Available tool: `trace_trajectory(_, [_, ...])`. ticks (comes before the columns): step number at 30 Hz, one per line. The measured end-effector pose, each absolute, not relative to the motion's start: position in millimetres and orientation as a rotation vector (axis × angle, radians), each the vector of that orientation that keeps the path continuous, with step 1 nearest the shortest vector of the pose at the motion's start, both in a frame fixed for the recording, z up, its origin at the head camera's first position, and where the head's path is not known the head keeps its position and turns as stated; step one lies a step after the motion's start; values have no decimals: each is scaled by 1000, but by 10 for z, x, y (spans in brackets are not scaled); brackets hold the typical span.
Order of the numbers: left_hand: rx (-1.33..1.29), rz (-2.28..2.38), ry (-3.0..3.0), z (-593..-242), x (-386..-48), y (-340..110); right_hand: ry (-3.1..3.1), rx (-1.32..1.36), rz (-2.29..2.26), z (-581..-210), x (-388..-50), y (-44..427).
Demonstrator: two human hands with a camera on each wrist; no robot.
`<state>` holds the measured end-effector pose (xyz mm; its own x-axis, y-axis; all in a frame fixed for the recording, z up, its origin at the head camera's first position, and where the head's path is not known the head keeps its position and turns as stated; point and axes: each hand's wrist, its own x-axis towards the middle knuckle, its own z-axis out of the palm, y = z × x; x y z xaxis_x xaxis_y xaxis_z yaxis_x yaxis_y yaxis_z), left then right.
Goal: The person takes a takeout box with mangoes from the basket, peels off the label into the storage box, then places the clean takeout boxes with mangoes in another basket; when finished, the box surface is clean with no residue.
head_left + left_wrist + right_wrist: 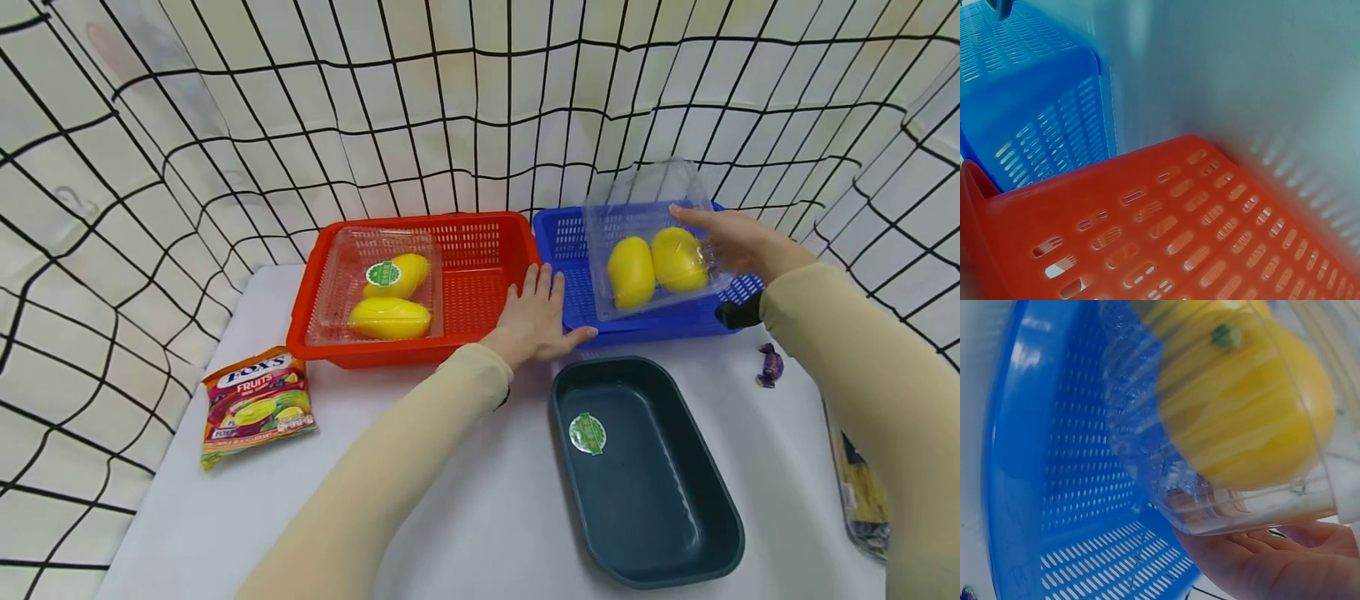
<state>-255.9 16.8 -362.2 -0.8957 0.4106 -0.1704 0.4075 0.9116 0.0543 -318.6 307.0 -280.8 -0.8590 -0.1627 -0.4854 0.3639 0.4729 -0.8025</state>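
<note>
My right hand grips the right side of a clear plastic box at the blue basket. Two yellow fruits show through the box, which sits tilted; in the right wrist view its clear wall is close above my fingers. My left hand rests with spread, straight fingers on the right rim of the red basket, its thumb reaching towards the blue basket's front rim. Inside the red basket, at its left, lies another clear box with two yellow fruits and a green round label.
A dark teal tray with a green sticker stands in front of the blue basket. A snack bag lies left of the red basket. To the right are a purple-wrapped candy and a partly hidden package. Black netting surrounds the table.
</note>
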Motion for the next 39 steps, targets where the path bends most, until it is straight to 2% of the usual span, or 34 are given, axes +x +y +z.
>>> trace_trajectory(15, [630,30,2881,-3639,-2540,200,2222,153,-1210,-2966,-3246,3012])
trace_trajectory(39, [623,52,2897,-3644,-2551,229,2090,175,-1245,-2799,-3351,3218])
